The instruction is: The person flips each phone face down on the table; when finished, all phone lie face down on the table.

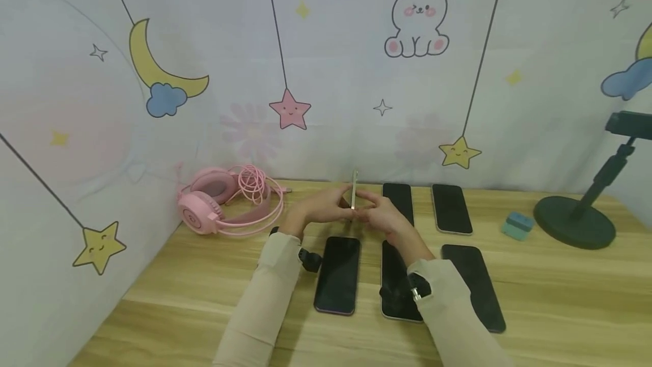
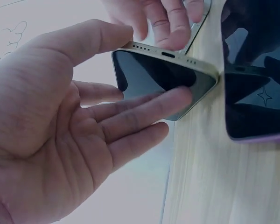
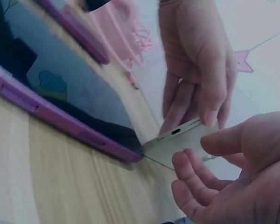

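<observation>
wooden bench (image 1: 560, 299), lower frame: at centre we see left hand (image 1: 326, 204) pinching phone (image 1: 354, 194) on edge, likely for steadiness; right hand (image 1: 383, 215) relaxed alongside.

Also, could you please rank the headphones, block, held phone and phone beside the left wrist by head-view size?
Headphones
Phone beside left wrist
Held phone, block: unsure; the edge-on phone looks taller but thinner.

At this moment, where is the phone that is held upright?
In the head view, the upright phone is slightly right of centre, near the far edge of the table, between the left hand and the right hand.
</observation>
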{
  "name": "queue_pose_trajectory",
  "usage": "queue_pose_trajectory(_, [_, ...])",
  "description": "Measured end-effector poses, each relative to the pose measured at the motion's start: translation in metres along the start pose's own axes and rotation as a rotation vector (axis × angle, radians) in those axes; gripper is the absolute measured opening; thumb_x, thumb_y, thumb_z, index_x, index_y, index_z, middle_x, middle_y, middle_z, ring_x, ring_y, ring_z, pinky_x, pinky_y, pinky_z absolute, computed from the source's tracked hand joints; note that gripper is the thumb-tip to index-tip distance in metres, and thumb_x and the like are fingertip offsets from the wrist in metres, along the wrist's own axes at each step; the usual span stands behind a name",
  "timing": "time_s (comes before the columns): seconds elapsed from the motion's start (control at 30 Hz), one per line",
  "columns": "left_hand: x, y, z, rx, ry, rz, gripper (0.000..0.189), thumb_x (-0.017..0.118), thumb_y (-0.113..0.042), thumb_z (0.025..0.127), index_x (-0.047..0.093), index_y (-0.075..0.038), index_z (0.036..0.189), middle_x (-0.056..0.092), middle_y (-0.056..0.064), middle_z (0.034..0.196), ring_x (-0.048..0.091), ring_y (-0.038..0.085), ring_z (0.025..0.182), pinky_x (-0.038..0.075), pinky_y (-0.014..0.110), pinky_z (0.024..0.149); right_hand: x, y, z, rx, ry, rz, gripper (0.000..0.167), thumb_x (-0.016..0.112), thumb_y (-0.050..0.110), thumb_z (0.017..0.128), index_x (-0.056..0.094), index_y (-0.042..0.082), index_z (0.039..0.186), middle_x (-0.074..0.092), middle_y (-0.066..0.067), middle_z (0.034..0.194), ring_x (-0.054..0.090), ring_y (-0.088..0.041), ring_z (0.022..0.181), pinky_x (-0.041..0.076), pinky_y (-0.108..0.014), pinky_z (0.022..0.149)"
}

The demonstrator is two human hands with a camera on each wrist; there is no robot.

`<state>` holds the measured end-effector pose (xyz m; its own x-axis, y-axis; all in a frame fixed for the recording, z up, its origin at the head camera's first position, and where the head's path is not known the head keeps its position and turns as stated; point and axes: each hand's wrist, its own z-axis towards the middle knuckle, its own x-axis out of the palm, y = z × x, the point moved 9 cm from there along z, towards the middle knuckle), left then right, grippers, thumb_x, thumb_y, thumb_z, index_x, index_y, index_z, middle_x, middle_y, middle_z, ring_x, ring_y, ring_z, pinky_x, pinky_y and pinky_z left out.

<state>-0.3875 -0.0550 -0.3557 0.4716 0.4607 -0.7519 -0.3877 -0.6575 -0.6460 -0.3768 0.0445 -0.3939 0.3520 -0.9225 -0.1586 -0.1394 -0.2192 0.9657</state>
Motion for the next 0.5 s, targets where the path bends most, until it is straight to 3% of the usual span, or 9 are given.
queue_pose_trajectory(0.1, [-0.003,-0.003,0.000,0.055,-0.005,-0.003,0.068,0.063,-0.016,0.099,0.029,0.001,0.154,0.064,0.022,0.125,0.066,0.028,0.111,0.053,0.039,0.091,0.002,0.002,0.000,-0.027,0.001,-0.055,0.063,0.051,-0.002,0.097,0.035,0.012,0.157,0.051,-0.027,0.142,0.056,-0.037,0.120,0.046,-0.046,0.094])
queue_pose_trajectory(0.23, [-0.007,-0.004,-0.003,0.089,-0.004,0.042,0.051,0.065,-0.011,0.095,0.046,0.005,0.139,0.070,0.020,0.112,0.069,0.024,0.099,0.054,0.034,0.082,0.004,-0.001,0.000,-0.017,0.021,-0.085,0.065,0.051,-0.002,0.096,0.035,0.016,0.157,0.041,-0.029,0.149,0.048,-0.041,0.130,0.044,-0.049,0.096])
queue_pose_trajectory(0.37, [-0.011,-0.002,-0.005,0.068,-0.003,0.103,0.026,0.068,-0.012,0.093,0.055,0.004,0.110,0.071,0.012,0.093,0.061,0.017,0.077,0.049,0.029,0.070,0.006,-0.006,0.000,0.002,0.039,-0.091,0.061,0.052,0.000,0.098,0.038,0.017,0.156,0.038,-0.028,0.152,0.040,-0.043,0.137,0.041,-0.053,0.103])
queue_pose_trajectory(0.5, [-0.014,0.002,-0.006,0.049,-0.005,0.112,0.020,0.068,-0.011,0.093,0.055,0.001,0.103,0.059,0.001,0.075,0.049,0.011,0.063,0.042,0.026,0.062,0.009,-0.005,0.000,-0.008,0.049,-0.127,0.058,0.051,0.003,0.100,0.040,0.018,0.155,0.040,-0.026,0.151,0.043,-0.040,0.135,0.043,-0.049,0.099])
